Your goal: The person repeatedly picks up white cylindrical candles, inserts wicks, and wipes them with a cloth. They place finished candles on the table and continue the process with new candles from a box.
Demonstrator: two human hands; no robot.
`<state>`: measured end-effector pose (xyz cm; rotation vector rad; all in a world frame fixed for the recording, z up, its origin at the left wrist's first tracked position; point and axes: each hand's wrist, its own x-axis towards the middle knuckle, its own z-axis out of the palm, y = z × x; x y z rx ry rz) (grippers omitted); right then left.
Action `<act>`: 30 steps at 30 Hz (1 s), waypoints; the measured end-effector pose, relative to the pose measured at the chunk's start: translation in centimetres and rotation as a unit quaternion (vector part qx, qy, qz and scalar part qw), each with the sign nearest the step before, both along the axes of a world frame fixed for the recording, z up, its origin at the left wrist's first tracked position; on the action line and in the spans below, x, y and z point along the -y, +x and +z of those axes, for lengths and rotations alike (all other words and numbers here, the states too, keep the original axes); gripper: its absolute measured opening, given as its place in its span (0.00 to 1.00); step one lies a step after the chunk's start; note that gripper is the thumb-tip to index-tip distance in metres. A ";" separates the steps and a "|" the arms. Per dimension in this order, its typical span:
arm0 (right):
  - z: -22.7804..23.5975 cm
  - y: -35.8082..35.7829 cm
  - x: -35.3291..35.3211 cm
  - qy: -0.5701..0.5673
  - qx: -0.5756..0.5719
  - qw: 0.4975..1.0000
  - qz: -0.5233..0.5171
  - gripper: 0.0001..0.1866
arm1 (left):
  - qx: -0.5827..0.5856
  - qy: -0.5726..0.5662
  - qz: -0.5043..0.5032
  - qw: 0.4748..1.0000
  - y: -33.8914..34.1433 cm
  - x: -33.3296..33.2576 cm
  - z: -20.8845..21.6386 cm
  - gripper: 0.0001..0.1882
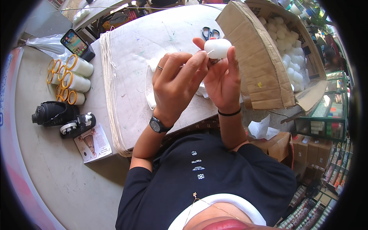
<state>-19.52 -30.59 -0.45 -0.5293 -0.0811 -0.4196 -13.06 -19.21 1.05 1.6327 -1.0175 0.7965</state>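
Note:
My right hand [223, 82] is raised above the table and holds a short white candle [217, 48] on its side, between fingers and thumb. My left hand [174, 82] is closed in a pinch at the candle's near left end. A thin white wick [210, 52] shows at those fingertips, lying against the candle. Partly behind my left hand, white pieces [151, 100] lie on the table; their kind is hard to tell. Beyond the candle rests a pair of dark-handled scissors [209, 33].
A bundle of long white cords [111, 96] runs along the white table's [134, 34] left side. At right stands an open cardboard box [255, 57] of white candles [293, 71]. Further left are gold-rimmed white jars [81, 66], a propped phone [76, 43] and a black bottle [53, 114].

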 end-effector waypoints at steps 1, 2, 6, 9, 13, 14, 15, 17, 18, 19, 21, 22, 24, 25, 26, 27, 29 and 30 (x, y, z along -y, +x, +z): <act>0.0 -0.1 0.0 -0.001 0.005 1.000 0.001 0.27 | 0.003 0.005 -0.003 1.000 -0.1 -0.1 0.0 0.15; 0.0 -0.1 0.0 -0.002 0.011 1.000 0.003 0.27 | 0.006 0.008 -0.002 1.000 -0.1 -0.1 0.1 0.15; -0.1 0.0 0.1 -0.033 0.006 0.999 -0.006 0.26 | 0.000 0.028 0.001 1.000 0.0 -0.2 0.2 0.15; -0.1 0.2 0.5 -0.113 -0.011 0.993 -0.041 0.26 | 0.002 0.047 -0.025 0.999 0.6 0.3 0.5 0.15; 0.0 0.3 0.8 -0.119 -0.030 0.989 -0.076 0.27 | -0.063 0.041 -0.059 0.995 0.4 0.4 0.8 0.15; 0.0 0.3 0.9 -0.128 -0.019 0.988 -0.081 0.26 | -0.071 0.032 -0.064 0.995 0.5 0.3 0.8 0.15; 0.1 0.3 0.9 -0.135 -0.013 0.987 -0.081 0.26 | -0.068 0.019 -0.077 0.995 0.4 0.3 0.8 0.14; 0.2 0.2 0.8 -0.146 -0.011 0.985 -0.087 0.26 | -0.084 0.010 -0.092 0.992 0.5 0.3 0.6 0.13; 0.2 0.2 0.6 -0.148 -0.006 0.985 -0.086 0.26 | -0.105 0.008 -0.108 0.989 0.3 0.2 0.5 0.13; 0.2 0.2 0.4 -0.161 -0.004 0.983 -0.084 0.26 | -0.121 -0.006 -0.125 0.985 0.3 0.3 0.2 0.12; 0.2 0.1 -0.3 -0.180 0.000 0.980 -0.086 0.25 | -0.146 -0.037 -0.160 0.976 0.3 0.6 -0.2 0.12; 0.2 0.1 -0.6 -0.182 0.016 0.981 -0.072 0.25 | -0.145 -0.029 -0.156 0.977 0.3 0.5 -0.4 0.12; 0.5 -0.2 -1.0 -0.211 0.014 0.974 -0.081 0.25 | -0.151 -0.023 -0.155 0.976 0.2 -0.1 -0.9 0.12; 0.6 -0.4 -1.3 -0.225 0.012 0.970 -0.086 0.25 | -0.165 -0.016 -0.151 0.975 0.1 -0.7 -1.1 0.13; 0.8 -0.6 -1.4 -0.264 -0.002 0.959 -0.102 0.26 | -0.213 -0.044 -0.187 0.958 -0.2 -1.3 -1.5 0.12; 1.0 -1.1 -1.6 -0.310 -0.014 0.944 -0.116 0.27 | -0.314 -0.060 -0.221 0.922 -0.8 -2.4 -1.8 0.13; 1.4 -2.2 -1.9 -0.431 -0.052 0.892 -0.127 0.27 | -0.483 -0.136 -0.298 0.812 -1.8 -4.5 -2.5 0.16; 1.4 -2.6 -2.2 -0.443 -0.052 0.887 -0.119 0.26 | -0.509 -0.138 -0.318 0.787 -2.0 -5.5 -2.8 0.17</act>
